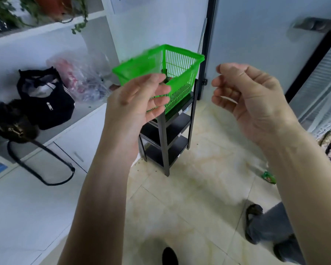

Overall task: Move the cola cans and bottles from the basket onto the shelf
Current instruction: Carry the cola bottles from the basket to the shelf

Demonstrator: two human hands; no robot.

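Observation:
A green plastic basket (180, 66) stands on top of a small black shelf rack (168, 131) with several tiers. Its contents are mostly hidden; only a dark bit shows inside near its front rim. My left hand (139, 98) is raised in front of the basket's near left corner, palm up, fingers relaxed and slightly bent, holding nothing. My right hand (246, 98) hovers to the right of the basket, fingers loosely curled and holding nothing. Neither hand touches the basket. No cans or bottles can be made out.
A white counter (46, 131) on the left holds a black bag (46, 100), a furry black bag (11, 121) with a hanging strap, and plastic bags (80, 77). A glass-door fridge (323, 83) stands at right. A green wrapper (268, 176) lies on the tiled floor.

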